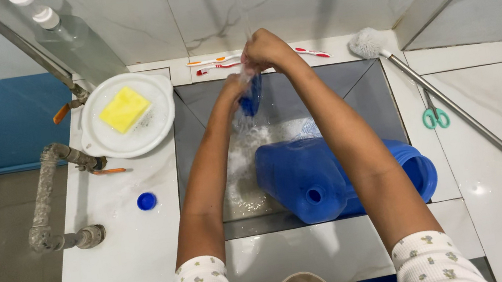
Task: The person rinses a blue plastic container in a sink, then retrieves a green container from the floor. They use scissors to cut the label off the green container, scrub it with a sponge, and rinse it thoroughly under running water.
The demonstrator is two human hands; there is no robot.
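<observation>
Both my arms reach over a grey sink basin (359,96). My left hand (232,90) grips a small blue object (252,100) from the side, under running water. My right hand (264,51) closes over the top of the same blue object, above the left hand. What the object is I cannot tell; water and foam blur it. Below the hands a large blue plastic jug (309,178) lies on its side in the basin, its open round spout facing me. Foamy water (244,161) covers the basin floor beside the jug.
A white bowl (156,118) holding a yellow sponge (123,110) sits left of the sink, a blue cap (146,201) on the counter below it. Toothbrushes (214,64) lie behind the sink. A brush with a long handle (456,112) and green scissors (435,116) lie right.
</observation>
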